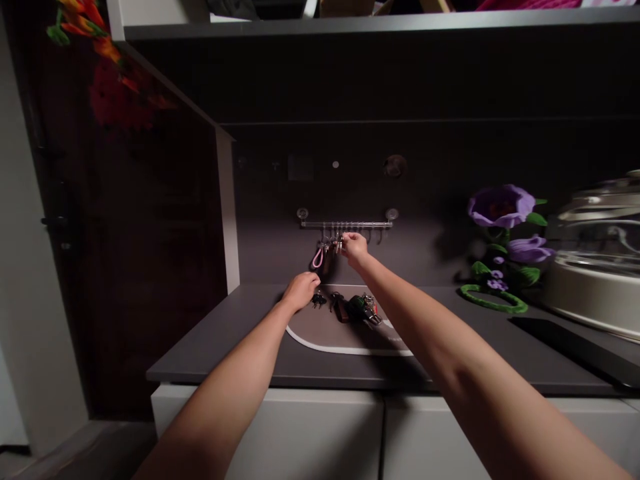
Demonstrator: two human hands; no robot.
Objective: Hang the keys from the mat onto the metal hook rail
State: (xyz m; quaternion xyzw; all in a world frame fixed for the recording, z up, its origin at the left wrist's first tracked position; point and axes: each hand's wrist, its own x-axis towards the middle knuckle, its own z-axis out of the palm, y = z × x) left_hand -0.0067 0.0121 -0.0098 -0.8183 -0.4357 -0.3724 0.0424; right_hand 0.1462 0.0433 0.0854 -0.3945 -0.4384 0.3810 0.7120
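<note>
A clear hook rail (346, 225) is fixed to the dark back wall, with keys and a pink strap loop (318, 257) hanging from its hooks. My right hand (355, 247) is raised to the hooks, its fingers pinched on a metal key ring (342, 241). My left hand (301, 291) is lower, just above the left part of a brown mat (320, 337) with a white rim. Its fingers are curled together, and what they hold is hidden. Dark keys (319, 300) show by its fingertips. A heap of keys and fobs (364, 308) lies on the mat below my right hand.
Purple crocheted flowers (502, 207) with a green ring base stand at the right, beside a cream appliance with a clear cover (595, 287). A flat black object (575, 350) lies in front. A shelf (350, 30) overhangs the counter (215, 340). At left is a dark door (150, 267).
</note>
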